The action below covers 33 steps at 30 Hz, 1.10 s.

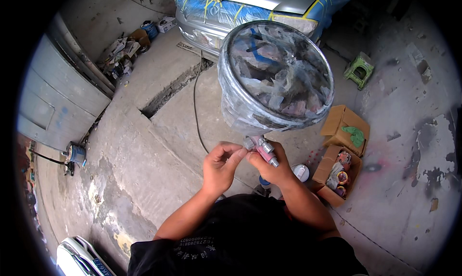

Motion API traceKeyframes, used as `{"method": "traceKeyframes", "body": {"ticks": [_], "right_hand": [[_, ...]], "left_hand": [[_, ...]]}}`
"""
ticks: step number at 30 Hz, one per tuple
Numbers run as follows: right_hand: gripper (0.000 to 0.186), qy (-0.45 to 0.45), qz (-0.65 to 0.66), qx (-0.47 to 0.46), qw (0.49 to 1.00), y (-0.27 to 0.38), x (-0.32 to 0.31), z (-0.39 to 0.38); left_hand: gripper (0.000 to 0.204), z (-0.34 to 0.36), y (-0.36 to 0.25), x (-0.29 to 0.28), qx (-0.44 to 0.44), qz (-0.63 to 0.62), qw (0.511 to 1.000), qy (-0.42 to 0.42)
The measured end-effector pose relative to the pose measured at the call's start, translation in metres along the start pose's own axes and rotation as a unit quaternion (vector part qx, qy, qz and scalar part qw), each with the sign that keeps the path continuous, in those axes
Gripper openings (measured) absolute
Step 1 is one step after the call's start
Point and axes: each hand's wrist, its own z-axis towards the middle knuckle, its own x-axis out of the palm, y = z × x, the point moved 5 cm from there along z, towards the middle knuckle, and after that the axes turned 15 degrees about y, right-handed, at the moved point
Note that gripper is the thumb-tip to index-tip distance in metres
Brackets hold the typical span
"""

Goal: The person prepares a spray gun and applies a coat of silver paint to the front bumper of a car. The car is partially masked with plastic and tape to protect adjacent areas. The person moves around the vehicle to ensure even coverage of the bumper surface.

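My right hand [273, 166] grips a pink spray gun [263, 151] with silver knobs, held low in front of me. My left hand [221, 167] is beside it, thumb and forefinger pinched close to the gun's front; what they hold, if anything, is too small to make out. Just above both hands is a large round object [276, 71] with a metal rim and a wrinkled clear plastic covering, streaked with dark and blue patches; its support is mostly hidden.
Behind stands a silver car [199, 30] masked with blue film and yellow tape. Cardboard boxes [327, 182], a green stool [358, 69] and a white can [301, 172] are at right. A metal door [57, 93], a bucket [76, 153], a floor trench and a hose [196, 107] lie leftward.
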Motion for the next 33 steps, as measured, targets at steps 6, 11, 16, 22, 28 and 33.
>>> {"method": "traceKeyframes", "body": {"ticks": [6, 11, 16, 22, 28, 33], "right_hand": [[0.014, -0.009, -0.001, 0.031, 0.999, -0.005, -0.002, -0.002], [0.012, -0.028, 0.006, -0.003, 1.0, 0.0, -0.003, -0.001], [0.01, -0.051, 0.018, 0.007, 0.999, -0.007, -0.012, -0.005], [0.012, -0.059, 0.021, -0.02, 0.998, -0.027, -0.028, -0.015], [0.014, -0.032, -0.011, -0.03, 0.999, -0.056, -0.046, -0.026], [0.015, -0.103, -0.043, 0.008, 0.994, -0.086, -0.082, -0.053]], "left_hand": [[0.007, 0.005, -0.036, 0.009, 0.144, 0.381, 0.913, 0.013], [0.014, 0.0, -0.005, -0.01, 0.044, 0.244, 0.969, -0.003], [0.021, -0.01, 0.022, -0.027, -0.101, 0.082, 0.991, 0.008], [0.016, -0.029, 0.061, -0.03, -0.223, 0.051, 0.973, 0.029], [0.013, -0.049, 0.09, -0.027, -0.261, 0.08, 0.96, 0.057], [0.013, -0.041, 0.106, -0.009, -0.313, 0.026, 0.949, 0.042]]}}
